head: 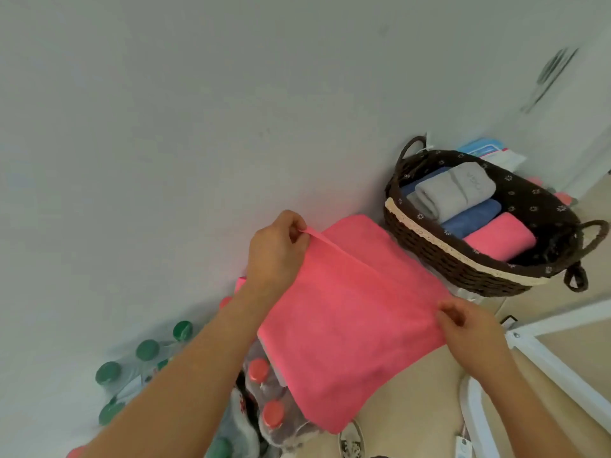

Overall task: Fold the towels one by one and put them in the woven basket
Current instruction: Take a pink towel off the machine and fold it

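The left hand (277, 251) and the right hand (464, 322) each pinched an edge of the pink towel (347, 319) — a clean fold likely required both corners level and taut.

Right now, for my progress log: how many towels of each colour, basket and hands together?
Grey folded towel: 1
Blue folded towel: 1
Pink: 2, folded pink towel in the dark woven basket, held pink towel
Total: 4

A lived-in home corner: a plain white wall (165, 127) is meeting a beige floor (413, 391), with capped drink bottles (147, 349) standing near a fabric-lined woven basket (446, 256) holding folded towels (453, 190).
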Motion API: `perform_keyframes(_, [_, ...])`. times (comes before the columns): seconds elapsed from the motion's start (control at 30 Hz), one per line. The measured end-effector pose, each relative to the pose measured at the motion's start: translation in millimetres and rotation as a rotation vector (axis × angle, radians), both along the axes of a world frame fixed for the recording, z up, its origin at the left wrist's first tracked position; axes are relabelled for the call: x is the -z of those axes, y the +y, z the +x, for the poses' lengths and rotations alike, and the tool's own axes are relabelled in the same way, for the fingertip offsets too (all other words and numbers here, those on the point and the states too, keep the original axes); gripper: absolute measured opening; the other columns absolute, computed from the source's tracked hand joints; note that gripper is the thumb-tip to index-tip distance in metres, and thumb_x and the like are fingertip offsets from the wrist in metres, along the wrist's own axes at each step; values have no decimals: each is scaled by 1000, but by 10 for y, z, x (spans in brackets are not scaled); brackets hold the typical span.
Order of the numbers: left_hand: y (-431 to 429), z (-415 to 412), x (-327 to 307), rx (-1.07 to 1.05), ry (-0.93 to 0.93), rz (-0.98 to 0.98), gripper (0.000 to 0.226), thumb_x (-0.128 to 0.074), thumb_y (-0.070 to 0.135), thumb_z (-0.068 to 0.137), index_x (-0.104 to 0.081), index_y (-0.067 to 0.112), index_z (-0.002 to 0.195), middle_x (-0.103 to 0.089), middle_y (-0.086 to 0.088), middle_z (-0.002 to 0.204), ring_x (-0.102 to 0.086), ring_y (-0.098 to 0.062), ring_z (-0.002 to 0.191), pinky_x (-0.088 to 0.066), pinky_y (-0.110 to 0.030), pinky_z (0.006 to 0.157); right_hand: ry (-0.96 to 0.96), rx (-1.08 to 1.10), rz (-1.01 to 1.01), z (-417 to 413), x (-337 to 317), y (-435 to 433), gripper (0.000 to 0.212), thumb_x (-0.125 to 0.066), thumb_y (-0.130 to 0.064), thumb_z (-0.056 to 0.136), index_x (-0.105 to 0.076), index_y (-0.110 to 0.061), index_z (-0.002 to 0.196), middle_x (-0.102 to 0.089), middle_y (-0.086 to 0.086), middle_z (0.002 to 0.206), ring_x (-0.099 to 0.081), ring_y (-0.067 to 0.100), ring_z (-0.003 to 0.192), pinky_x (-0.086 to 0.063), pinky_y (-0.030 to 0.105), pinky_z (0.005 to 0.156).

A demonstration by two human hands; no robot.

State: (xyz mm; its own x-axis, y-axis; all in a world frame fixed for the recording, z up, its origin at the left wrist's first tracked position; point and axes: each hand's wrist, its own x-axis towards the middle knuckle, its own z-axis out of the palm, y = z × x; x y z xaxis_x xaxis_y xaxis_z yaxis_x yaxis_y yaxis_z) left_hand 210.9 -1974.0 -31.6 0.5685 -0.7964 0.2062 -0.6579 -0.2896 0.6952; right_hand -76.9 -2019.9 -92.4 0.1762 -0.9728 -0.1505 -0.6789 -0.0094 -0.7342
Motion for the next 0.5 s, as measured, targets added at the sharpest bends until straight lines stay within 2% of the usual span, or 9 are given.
perform_keyframes(0.07, [-163,-93,170,52,-76,87,9,-65,17,78,-62,18,86,-67,2,74,-63,-24,74,-49,-34,70,280,-55,-98,14,92,-142,17,-57,-5,83,-68,-16,90,-68,7,86,-62,31,81,-47,36,71])
perform_keyframes(0.1, [-212,-122,253,75,-102,123,8,-65,18,78,-62,17,86,-67,1,76,-63,-25,74,-49,-36,70,353,-88,-160,69,112,-204,18,-58,-4,79,-68,-15,90,-67,10,84,-61,33,78,-49,39,69])
perform_keyframes(0.17, [-264,-157,385,119,-145,159,8,-66,16,76,-63,16,84,-65,0,79,-60,-22,73,-48,-35,70,356,-172,-283,306,65,-341,14,-60,-1,74,-66,-8,86,-64,13,79,-59,35,72,-48,39,63])
perform_keyframes(0.27, [-267,-192,498,182,-189,136,13,-67,7,72,-62,15,82,-59,-1,86,-58,-19,72,-45,-30,68,264,-356,-370,860,-65,-607,5,-56,-2,79,-56,-6,81,-62,13,79,-57,34,72,-35,33,58])
perform_keyframes(0.33, [-240,-223,527,214,-199,135,16,-64,5,69,-60,15,80,-58,-2,89,-58,-20,75,-44,-28,69,221,-376,-335,1240,-41,-841,3,-50,-5,84,-52,-5,87,-60,16,88,-58,35,81,-34,35,61])
perform_keyframes(0.43, [-164,-253,550,272,-239,119,15,-57,6,67,-57,14,80,-61,-2,97,-59,-20,89,-45,-29,77,329,-334,-111,1646,85,-1191,27,-44,-12,90,-47,2,113,-58,22,114,-56,38,105,-45,39,77])
perform_keyframes(0.5, [-123,-235,571,299,-275,104,14,-54,8,69,-57,14,82,-62,-5,107,-60,-22,99,-45,-31,86,387,-298,-5,1773,122,-1349,32,-42,-14,91,-44,2,119,-55,22,121,-54,39,111,-47,41,81])
